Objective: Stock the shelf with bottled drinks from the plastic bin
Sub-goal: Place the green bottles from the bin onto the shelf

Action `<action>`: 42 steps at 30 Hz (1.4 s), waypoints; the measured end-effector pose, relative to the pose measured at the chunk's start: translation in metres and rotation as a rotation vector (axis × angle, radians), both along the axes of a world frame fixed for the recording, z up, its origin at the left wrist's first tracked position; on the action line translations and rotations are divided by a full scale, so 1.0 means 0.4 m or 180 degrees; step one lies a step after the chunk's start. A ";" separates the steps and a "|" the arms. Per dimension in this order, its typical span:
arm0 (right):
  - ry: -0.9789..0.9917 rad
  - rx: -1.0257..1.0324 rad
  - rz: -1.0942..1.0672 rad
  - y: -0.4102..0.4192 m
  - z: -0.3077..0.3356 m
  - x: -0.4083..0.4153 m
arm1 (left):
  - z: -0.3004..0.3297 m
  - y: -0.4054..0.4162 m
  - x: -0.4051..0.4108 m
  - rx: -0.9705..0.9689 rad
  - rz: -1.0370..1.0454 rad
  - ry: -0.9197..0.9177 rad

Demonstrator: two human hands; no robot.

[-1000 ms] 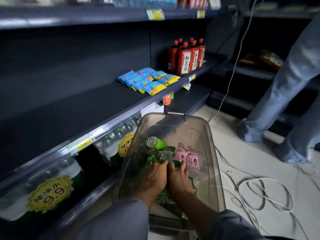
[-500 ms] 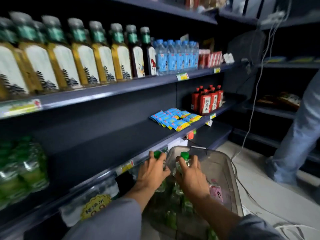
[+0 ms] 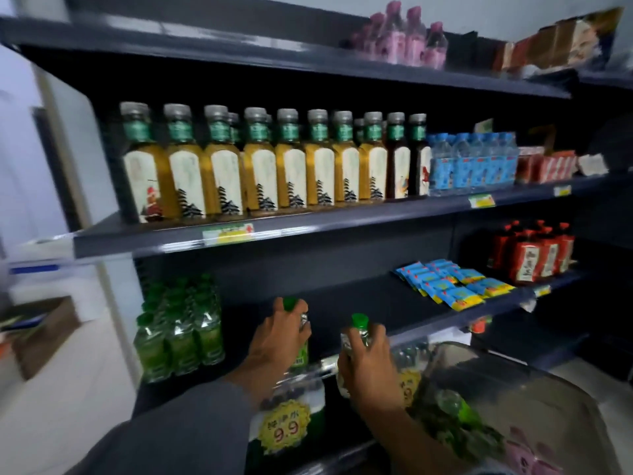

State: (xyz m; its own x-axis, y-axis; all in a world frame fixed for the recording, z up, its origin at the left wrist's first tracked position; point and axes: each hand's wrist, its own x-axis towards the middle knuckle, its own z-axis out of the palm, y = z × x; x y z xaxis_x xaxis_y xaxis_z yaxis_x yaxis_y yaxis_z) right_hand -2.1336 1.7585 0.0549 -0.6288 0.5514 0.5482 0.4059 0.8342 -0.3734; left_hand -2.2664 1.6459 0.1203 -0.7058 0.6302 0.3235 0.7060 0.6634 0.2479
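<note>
at shelf edge (image 3: pixel 239 341) — fingers (image 3: pixel 376 332) wrap green-capped bottle (image 3: pixel 356 332).

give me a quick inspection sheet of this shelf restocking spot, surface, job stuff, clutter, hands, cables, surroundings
surface: dark middle shelf, bare stretch in front of the hands.
job's things: green-capped bottles grouped at the shelf's left end; clear plastic bin at lower right, green and pink bottles inside.
clutter: blue snack packets and red bottles further right on the same shelf.
grippers: left hand grips one green-capped bottle; right hand grips another, both upright at the shelf edge.
cables: nothing seen.
surroundings: yellow-green bottles and blue-labelled water on the shelf above; pink bottles on top.
</note>
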 end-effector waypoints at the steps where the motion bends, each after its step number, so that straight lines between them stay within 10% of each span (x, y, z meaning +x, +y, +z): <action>1: -0.0001 -0.0005 0.0083 -0.017 0.003 -0.028 | 0.001 -0.024 -0.028 0.0001 0.0083 0.0013; 32: -0.0165 -0.0071 0.1008 -0.145 -0.077 -0.583 | -0.074 -0.046 -0.537 -0.0942 0.0737 0.1263; 42: 0.0222 -0.1342 0.1312 -0.140 -0.177 -0.595 | -0.047 -0.030 -0.641 -0.1136 0.0943 0.1044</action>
State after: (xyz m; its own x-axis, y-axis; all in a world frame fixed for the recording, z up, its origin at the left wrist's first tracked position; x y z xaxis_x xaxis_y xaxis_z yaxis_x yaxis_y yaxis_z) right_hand -2.3714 1.7023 -0.0159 -0.8076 0.4487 0.3827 0.0425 0.6916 -0.7210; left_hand -2.5229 1.6340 0.1017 -0.7676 0.5310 0.3589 0.4791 0.8474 -0.2290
